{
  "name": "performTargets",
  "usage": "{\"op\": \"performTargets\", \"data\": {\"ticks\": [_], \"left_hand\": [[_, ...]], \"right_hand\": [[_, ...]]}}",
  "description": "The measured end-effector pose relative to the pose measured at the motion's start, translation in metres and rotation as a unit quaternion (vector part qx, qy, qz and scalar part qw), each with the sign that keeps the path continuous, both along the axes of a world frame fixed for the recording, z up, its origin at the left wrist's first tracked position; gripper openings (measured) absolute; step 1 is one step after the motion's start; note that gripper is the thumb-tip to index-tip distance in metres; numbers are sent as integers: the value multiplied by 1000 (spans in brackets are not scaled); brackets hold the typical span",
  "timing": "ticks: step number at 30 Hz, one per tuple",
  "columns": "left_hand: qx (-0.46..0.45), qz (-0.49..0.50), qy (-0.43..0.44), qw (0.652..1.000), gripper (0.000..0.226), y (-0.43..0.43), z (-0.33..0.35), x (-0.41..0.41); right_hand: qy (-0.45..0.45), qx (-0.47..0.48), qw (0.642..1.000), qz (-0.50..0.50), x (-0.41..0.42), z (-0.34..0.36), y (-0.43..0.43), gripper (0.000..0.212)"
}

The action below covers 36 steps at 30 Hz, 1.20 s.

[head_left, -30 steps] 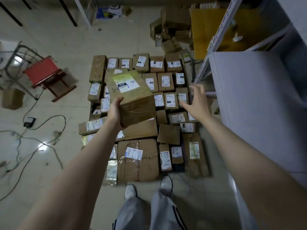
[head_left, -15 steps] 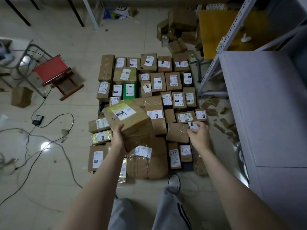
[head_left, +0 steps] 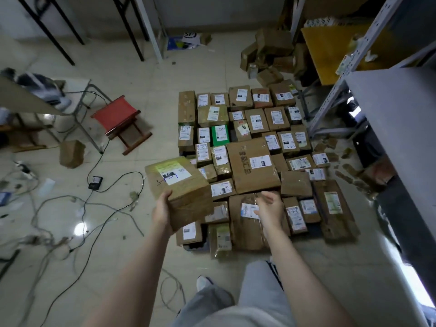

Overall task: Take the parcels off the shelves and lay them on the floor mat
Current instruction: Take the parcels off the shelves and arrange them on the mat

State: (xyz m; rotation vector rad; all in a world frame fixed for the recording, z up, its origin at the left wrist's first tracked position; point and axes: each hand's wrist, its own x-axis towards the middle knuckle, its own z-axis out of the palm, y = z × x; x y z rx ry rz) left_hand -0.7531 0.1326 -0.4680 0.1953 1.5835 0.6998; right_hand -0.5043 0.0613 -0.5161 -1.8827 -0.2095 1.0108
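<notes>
My left hand (head_left: 162, 213) grips the box (head_left: 179, 185) by its near edge, above the left side of the laid parcels (head_left: 253, 166); likely seeking a gap. My right hand (head_left: 271, 207) hangs empty, fingers relaxed, placed to assist.

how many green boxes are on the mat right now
1. The green box lies a few rows back, beyond the held parcel gripped by the left hand. The held parcel blocks what lies under it, so another could be hidden.
</notes>
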Motion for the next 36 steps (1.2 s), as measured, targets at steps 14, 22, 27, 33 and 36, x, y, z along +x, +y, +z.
{"op": "performTargets", "data": {"ticks": [14, 22, 27, 33, 36], "left_hand": [[-9, 136, -18, 990, 67, 25, 25, -76], [-21, 161, -20, 987, 72, 91, 22, -101], [-11, 82, -51, 995, 67, 162, 12, -126], [7, -55, -73, 996, 63, 271, 0, -205], [20, -122, -87, 989, 64, 323, -1, -256]], "right_hand": [[-9, 28, 999, 39, -21, 47, 68, 22], [6, 7, 1000, -5, -38, 42, 105, 20], [14, 16, 998, -64, -80, 38, 156, 19], [38, 22, 988, -145, -189, 28, 237, 19], [65, 24, 984, -166, -249, 30, 279, 19]]}}
